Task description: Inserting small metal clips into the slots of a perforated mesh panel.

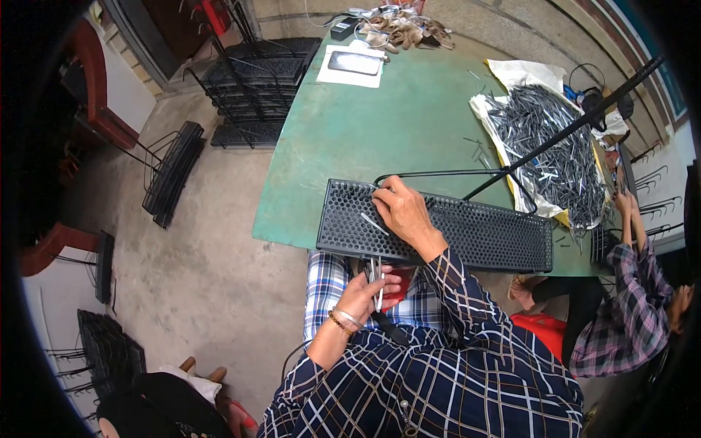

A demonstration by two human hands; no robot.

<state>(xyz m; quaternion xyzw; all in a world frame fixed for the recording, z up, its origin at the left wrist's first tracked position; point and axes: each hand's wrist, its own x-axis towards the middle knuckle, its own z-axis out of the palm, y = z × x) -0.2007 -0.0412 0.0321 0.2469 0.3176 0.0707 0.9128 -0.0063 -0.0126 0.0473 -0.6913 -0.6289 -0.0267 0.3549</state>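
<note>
A long black perforated metal tray point(482, 233) lies along the near edge of the table. A black bent-rod frame point(445, 173) runs along its far side. My right hand point(410, 217) rests over the left half of the tray, fingers bent and pinched together by the rod near the far rim; what they hold is hidden. One thin light metal strip point(374, 224) lies on the mesh beside that hand. Below the tray's near edge, my left hand point(365, 294) is palm up, closed around a few thin metal strips point(377, 279).
On the green table point(365, 139), a white sack point(491, 120) spreads under a heap of dark strips point(544, 146). A phone point(355, 63) and work gloves point(409, 33) lie at the back. Black racks point(252, 87) are stacked at left. A co-worker's hands point(626, 208) are at right.
</note>
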